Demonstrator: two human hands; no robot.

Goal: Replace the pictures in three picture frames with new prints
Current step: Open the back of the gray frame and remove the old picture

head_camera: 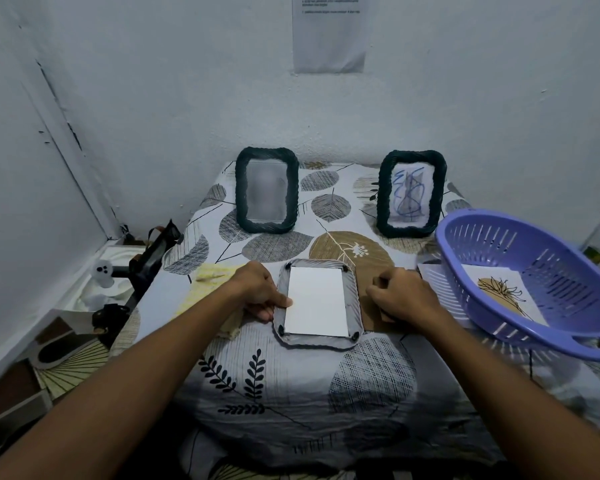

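Note:
A picture frame (352,306) lies face down on the table in front of me, with a white print (316,304) resting blank side up in its back. My left hand (260,294) holds the frame's left edge, thumb on the print's left margin. My right hand (400,296) has its fingers curled on a brown backing board (369,296) lying just right of the frame. Two dark woven frames stand at the back: the left frame (266,190) shows a blurred picture, the right frame (410,194) a blue scribble drawing.
A purple plastic basket (520,237) at the right holds a print with a leaf drawing (503,292). A yellow cloth (210,275) lies left of my left hand. A black clamp stand (149,265) sits off the table's left edge. Walls close in behind and left.

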